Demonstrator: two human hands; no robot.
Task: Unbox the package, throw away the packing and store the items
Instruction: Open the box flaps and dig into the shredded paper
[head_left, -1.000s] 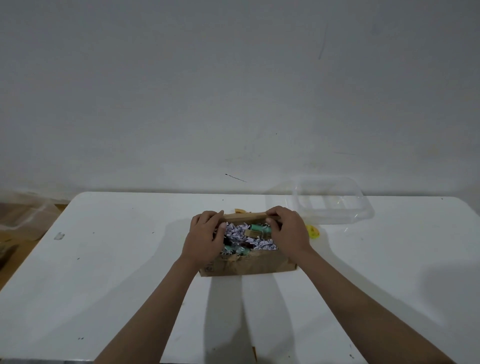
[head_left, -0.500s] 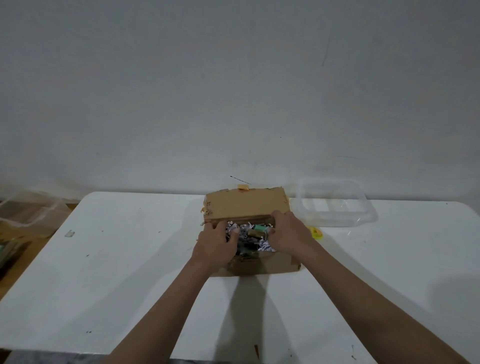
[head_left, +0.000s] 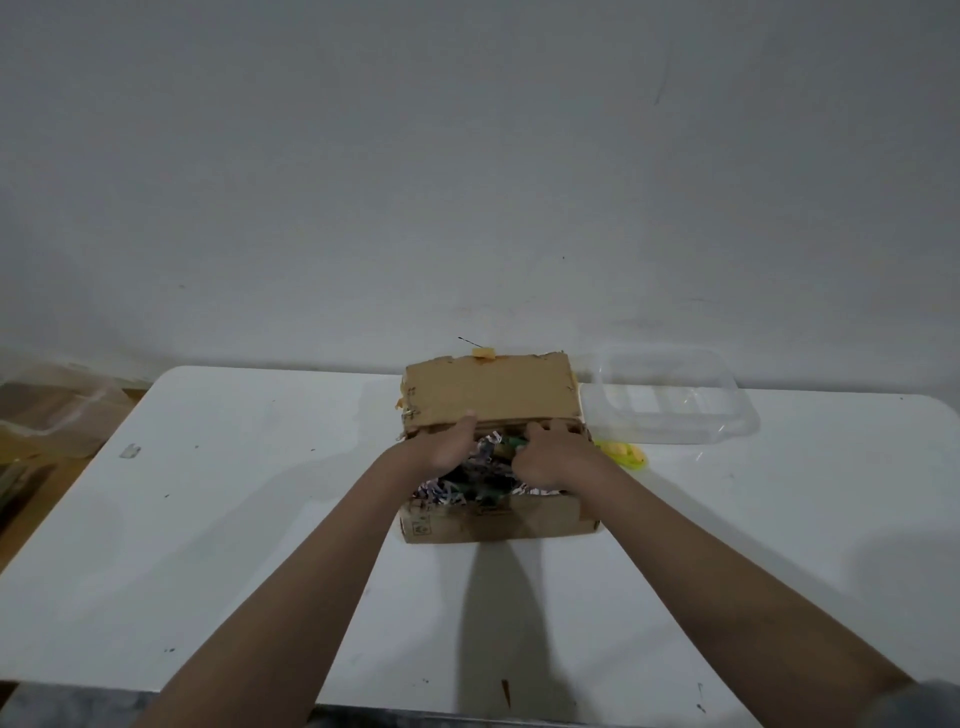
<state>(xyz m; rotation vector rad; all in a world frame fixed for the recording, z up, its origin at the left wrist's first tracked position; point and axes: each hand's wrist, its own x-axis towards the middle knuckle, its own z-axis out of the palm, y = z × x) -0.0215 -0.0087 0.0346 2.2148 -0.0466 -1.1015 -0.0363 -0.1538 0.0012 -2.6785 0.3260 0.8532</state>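
A brown cardboard box (head_left: 498, 522) stands on the white table (head_left: 234, 519), its lid (head_left: 491, 392) folded back and upright at the far side. Inside lies shredded paper (head_left: 441, 491) with green items (head_left: 514, 441) partly buried in it. My left hand (head_left: 449, 441) reaches into the box at the back left. Its thumb touches the foot of the lid and its fingers are hidden in the filling. My right hand (head_left: 553, 457) lies over the back right of the filling, fingers curled into the paper by the lid's fold.
A clear plastic container (head_left: 670, 395) sits at the back right of the table, against the wall. A small yellow-green thing (head_left: 626, 454) lies between it and the box. Left of the table, a clear bin (head_left: 57, 410) stands lower down.
The lid, nearly flat a second ago, has swung up and back. Both hands have left its front edge and moved down into the open box.
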